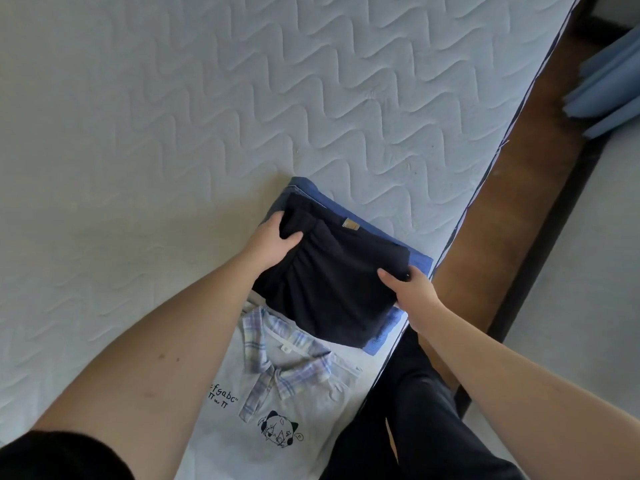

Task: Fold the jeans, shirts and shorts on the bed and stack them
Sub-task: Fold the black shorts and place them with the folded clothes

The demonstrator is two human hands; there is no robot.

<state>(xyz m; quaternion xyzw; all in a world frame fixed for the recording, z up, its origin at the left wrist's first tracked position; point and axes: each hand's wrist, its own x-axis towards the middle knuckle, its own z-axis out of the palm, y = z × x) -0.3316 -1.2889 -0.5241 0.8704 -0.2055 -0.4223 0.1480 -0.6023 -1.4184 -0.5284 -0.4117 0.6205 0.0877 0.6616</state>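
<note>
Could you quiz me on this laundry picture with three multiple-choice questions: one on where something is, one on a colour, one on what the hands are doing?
1. The dark folded garment lies on:
A. folded blue jeans
B. the floor
C. a pillow

2. The collar of the pale shirt is:
A. solid red
B. plaid
C. black

3. The left hand and right hand are:
A. both hanging free
B. both gripping the dark garment
C. both pressing on the mattress

Answers: 1 A, blue denim shows beneath its edges. 2 B, pale checked lines cross it. 3 B, a thumb of each hand lies over its edges.
</note>
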